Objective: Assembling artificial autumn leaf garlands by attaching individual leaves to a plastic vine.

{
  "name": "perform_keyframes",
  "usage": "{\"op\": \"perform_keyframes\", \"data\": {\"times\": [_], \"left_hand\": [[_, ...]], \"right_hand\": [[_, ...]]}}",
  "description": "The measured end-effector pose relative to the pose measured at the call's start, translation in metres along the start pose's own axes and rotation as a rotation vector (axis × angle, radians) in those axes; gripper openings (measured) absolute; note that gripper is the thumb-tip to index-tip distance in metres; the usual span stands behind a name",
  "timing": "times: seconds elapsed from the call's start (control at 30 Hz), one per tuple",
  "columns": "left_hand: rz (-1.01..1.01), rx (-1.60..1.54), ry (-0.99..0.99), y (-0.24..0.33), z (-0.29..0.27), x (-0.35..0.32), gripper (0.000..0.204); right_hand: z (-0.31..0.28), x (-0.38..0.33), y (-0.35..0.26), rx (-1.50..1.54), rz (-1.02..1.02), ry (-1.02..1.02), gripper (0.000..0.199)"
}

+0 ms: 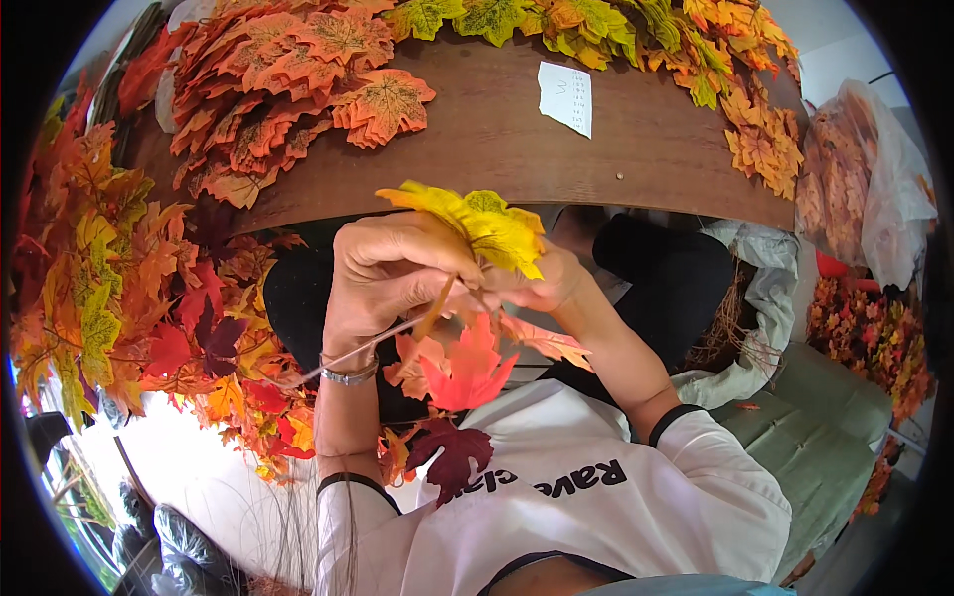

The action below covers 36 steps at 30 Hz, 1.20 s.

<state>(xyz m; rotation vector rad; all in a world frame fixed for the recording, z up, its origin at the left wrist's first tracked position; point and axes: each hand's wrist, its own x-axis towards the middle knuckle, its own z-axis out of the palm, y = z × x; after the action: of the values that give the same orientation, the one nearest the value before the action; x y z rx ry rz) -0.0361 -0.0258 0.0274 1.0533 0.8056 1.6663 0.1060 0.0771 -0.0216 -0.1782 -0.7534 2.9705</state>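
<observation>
Both hands meet in front of my chest at an artificial maple-leaf stem [343, 355], thin and brownish. My left hand [383, 268] is closed, thumb and fingers pinching around the stem. My right hand [545, 283] closes on the same spot from the other side, its fingers partly hidden behind a yellow-green maple leaf [487, 226]. That leaf stands above the fingers. Below them hang a coral-red leaf [465, 370], a pale orange leaf [547, 341] and a dark burgundy leaf [452, 455]. The exact joint between leaf and stem is hidden by my fingers.
A brown table [487, 134] bears stacked orange leaves [383, 104], yellow-green leaves [586, 25], smaller orange leaves [763, 139] and a paper slip [565, 99]. Leaf garlands [189, 308] hang at left. A white sack [770, 323] with brown stems and a clear plastic bag [889, 189] are at right.
</observation>
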Motion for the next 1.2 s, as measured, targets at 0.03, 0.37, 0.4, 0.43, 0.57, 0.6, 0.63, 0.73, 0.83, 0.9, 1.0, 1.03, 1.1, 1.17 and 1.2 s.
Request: {"op": "perform_keyframes", "data": {"times": [0.03,0.37,0.4,0.43,0.57,0.6,0.63,0.73,0.83,0.9,1.0,1.03,1.1,1.17,1.2], "left_hand": [[-0.024,-0.041,0.027,0.001,0.002,0.0,0.01],[-0.037,-0.29,0.224,-0.01,0.004,0.0,0.012],[0.016,-0.302,0.222,-0.012,0.002,0.002,0.011],[0.069,-0.313,0.22,-0.013,0.001,0.003,0.011],[0.005,-0.166,0.235,-0.01,0.003,-0.001,0.01],[-0.011,-0.151,0.256,-0.009,0.004,-0.002,0.011],[0.004,-0.128,0.264,-0.01,0.003,-0.002,0.011],[0.027,-0.101,0.291,-0.013,0.003,-0.001,0.013],[0.014,-0.139,0.288,-0.012,0.002,-0.002,0.013],[0.025,-0.114,0.32,-0.013,0.002,-0.003,0.012],[0.047,-0.065,0.293,-0.014,-0.001,-0.003,0.011],[0.038,-0.062,0.294,-0.015,0.0,-0.003,0.012],[0.02,-0.054,0.299,-0.015,0.002,-0.004,0.012],[0.012,-0.089,0.279,-0.015,0.004,-0.002,0.013],[-0.001,-0.112,0.265,-0.014,0.005,0.0,0.013]], "right_hand": [[0.003,0.0,0.005,-0.092,-0.06,-0.021,0.021],[0.01,0.002,0.023,-0.367,-0.151,-0.032,0.021],[0.011,0.001,0.023,-0.297,-0.143,-0.011,0.021],[0.011,0.001,0.023,-0.19,-0.134,0.009,0.023],[0.011,0.002,0.018,0.101,-0.113,0.036,0.032],[0.009,0.0,0.016,0.073,-0.109,0.005,0.033],[0.007,-0.001,0.014,0.044,-0.106,-0.027,0.033],[0.007,-0.001,0.014,0.068,-0.165,-0.022,0.035],[0.014,0.0,0.013,0.001,-0.18,0.017,0.038],[0.027,-0.002,0.008,0.04,-0.159,0.055,0.041],[0.042,-0.01,0.004,0.146,-0.099,0.096,0.043],[0.042,-0.011,0.005,0.138,-0.102,0.088,0.041],[0.04,-0.014,0.007,0.122,-0.103,0.071,0.037],[0.041,-0.016,0.007,-0.034,-0.172,0.079,0.03],[0.04,-0.016,0.009,-0.08,-0.188,0.063,0.028]]}}
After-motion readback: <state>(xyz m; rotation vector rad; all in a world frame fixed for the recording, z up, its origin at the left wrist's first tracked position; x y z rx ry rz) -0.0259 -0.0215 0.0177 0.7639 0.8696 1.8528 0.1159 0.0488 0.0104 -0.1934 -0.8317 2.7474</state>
